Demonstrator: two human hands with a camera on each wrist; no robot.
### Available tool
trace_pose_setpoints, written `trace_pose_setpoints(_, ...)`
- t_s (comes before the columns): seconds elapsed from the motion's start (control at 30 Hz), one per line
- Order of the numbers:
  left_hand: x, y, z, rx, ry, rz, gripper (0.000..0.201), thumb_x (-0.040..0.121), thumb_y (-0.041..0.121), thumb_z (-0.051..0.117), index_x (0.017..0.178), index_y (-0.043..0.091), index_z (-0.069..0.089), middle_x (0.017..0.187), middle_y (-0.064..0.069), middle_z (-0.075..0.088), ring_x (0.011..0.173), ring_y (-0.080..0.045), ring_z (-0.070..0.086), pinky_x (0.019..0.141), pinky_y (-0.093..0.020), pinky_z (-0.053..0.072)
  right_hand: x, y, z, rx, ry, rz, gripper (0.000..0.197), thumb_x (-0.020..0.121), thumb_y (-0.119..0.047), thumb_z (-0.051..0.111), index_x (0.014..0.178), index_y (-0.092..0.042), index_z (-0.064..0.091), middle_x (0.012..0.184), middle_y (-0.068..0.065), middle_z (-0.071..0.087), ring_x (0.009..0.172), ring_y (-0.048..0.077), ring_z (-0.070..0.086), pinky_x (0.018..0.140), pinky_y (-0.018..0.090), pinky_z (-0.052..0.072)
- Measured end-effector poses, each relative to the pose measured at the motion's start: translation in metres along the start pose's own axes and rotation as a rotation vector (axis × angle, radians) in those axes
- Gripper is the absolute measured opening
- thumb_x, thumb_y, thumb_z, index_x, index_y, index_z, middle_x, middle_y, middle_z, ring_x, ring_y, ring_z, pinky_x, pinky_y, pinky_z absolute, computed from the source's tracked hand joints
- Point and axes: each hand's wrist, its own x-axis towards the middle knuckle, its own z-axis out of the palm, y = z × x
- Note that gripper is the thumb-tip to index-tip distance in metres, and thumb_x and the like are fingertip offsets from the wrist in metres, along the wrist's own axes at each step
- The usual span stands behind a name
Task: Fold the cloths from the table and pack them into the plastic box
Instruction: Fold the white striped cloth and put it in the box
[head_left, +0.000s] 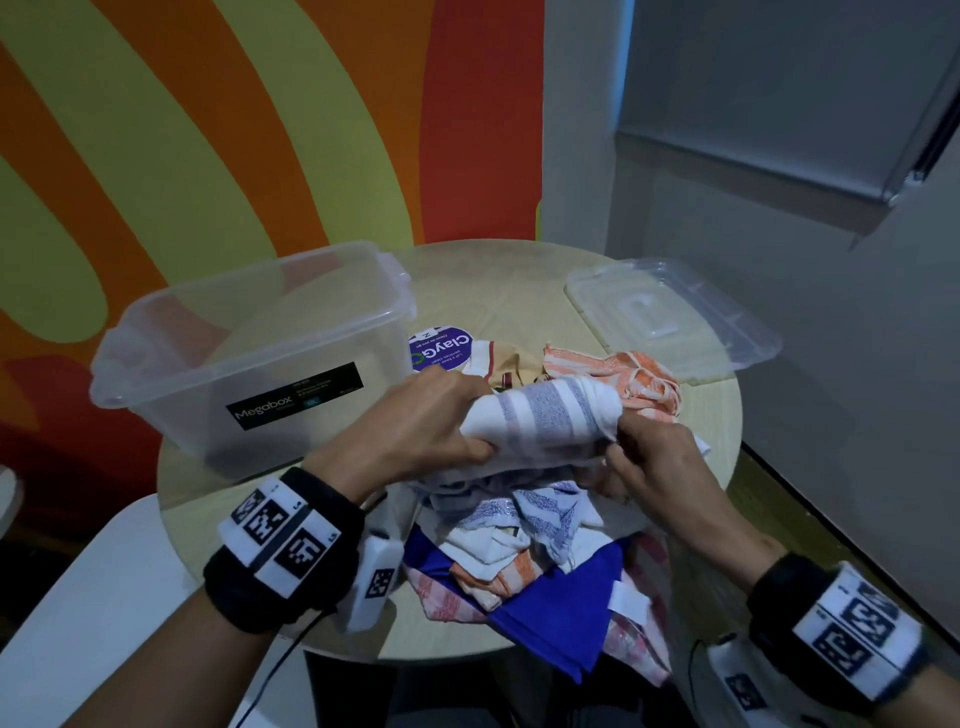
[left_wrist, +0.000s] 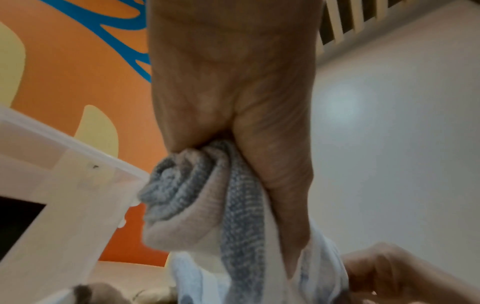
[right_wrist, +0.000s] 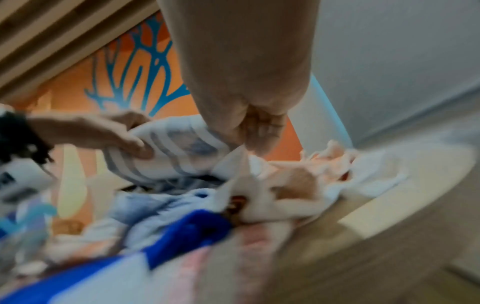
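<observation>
Round pale wooden table (head_left: 519, 280) underneath: left hand (head_left: 415, 421) grips the white grey-striped cloth (head_left: 545, 415) at nine o'clock, right hand (head_left: 654, 457) pinches its three o'clock edge, above the jumbled cloth pile (head_left: 530, 561); clear plastic box (head_left: 249, 358) sits at ten o'clock.

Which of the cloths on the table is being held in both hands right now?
The white cloth with grey-blue stripes, bunched between the left hand and right hand. The other cloths lie loose in the pile.

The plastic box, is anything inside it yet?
No cloths show through the clear plastic box. Something dark sits low at its near wall; I cannot tell if it is inside.
</observation>
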Motion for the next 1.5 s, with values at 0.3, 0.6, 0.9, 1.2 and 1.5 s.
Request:
trace_pose_setpoints(0.3,-0.014,0.032,0.032,0.165,-0.239,0.081,0.042,0.083,0.051,0.076,0.106,0.019,0.063,0.1,-0.003,0.066,0.09,-0.024,0.061,0.069,-0.035,0.047,0.003,0.015,-0.047,-0.131,0.011,-0.075,0.021,0.091,-0.01,0.07,0.111,-0.017,0.071,0.094,-0.009,0.059,0.086,0.016,0.059,0.074,0.035,0.05)
trace_pose_setpoints(0.6,-0.012,0.022,0.026,-0.041,-0.283,0.049,0.046,0.091,0.064,0.062,0.093,0.018,0.07,0.086,0.0,0.069,0.079,-0.019,0.062,0.071,-0.037,0.05,-0.02,-0.041,-0.002,-0.256,-0.548,-0.298,0.053,0.081,-0.042,0.07,0.127,-0.02,0.059,0.118,-0.001,0.057,0.105,0.018,0.048,0.09,0.039,0.048)
trace_pose_setpoints(0.9,0.025,-0.017,0.023,-0.075,0.132,-0.185,0.004,0.087,0.021,0.074,0.086,0.018,0.072,0.081,0.0,0.067,0.085,-0.025,0.065,0.069,-0.033,0.044,-0.007,-0.041,-0.009,-0.187,-0.68,-0.285,0.027,0.092,-0.044,0.063,0.116,-0.032,0.056,0.11,-0.01,0.062,0.096,0.01,0.055,0.084,0.038,0.049)
trace_pose_setpoints(1.2,0.033,-0.021,0.017,0.047,0.218,-0.266,0.004,0.094,0.017,0.069,0.092,0.017,0.073,0.1,-0.006,0.07,0.1,-0.028,0.062,0.072,-0.031,0.037,0.022,-0.037,-0.01,-0.105,-0.839,-0.167,0.043,0.089,-0.06,0.066,0.121,-0.032,0.063,0.107,-0.009,0.068,0.092,0.008,0.062,0.082,0.037,0.054)
trace_pose_setpoints(1.5,-0.012,0.034,0.022,0.042,-0.327,0.078,0.05,0.081,0.061,0.075,0.112,0.022,0.067,0.105,0.002,0.067,0.096,-0.017,0.06,0.081,-0.04,0.053,0.031,-0.03,-0.008,-0.077,-0.895,0.042,0.055,0.082,-0.068,0.069,0.126,-0.038,0.055,0.115,-0.016,0.061,0.1,0.006,0.058,0.089,0.033,0.05)
